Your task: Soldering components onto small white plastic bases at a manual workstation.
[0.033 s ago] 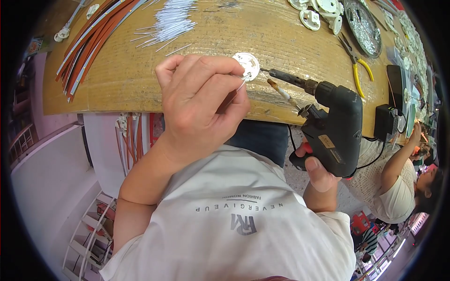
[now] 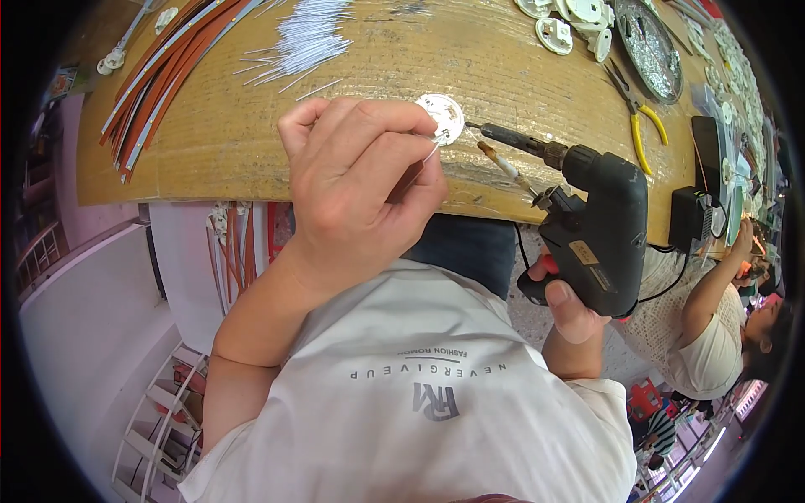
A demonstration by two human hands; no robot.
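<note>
My left hand [image 2: 365,180] is closed in a pinch at the edge of a round white plastic disc [image 2: 449,113] on the table. A thin white wire [image 2: 433,152] sticks out between its fingertips. The fingers cover part of the disc, so the wire's far end is hidden. In my right hand [image 2: 572,308] is the grip of a black pistol-shaped soldering gun [image 2: 616,205], with the fingers wrapped round it near a red trigger. Its dark thin tip reaches the disc's right edge; whether it touches cannot be made out. Below the tip runs a slanted rod with a browned end.
White wires [image 2: 310,38] lie piled at the back, left of brown and grey strips [image 2: 172,71]. Yellow-handled pliers [image 2: 646,134], a dark oval tray [image 2: 654,59] and white plastic parts [image 2: 555,35] sit to the right. A co-worker [image 2: 696,327] sits beyond a black box [image 2: 692,214].
</note>
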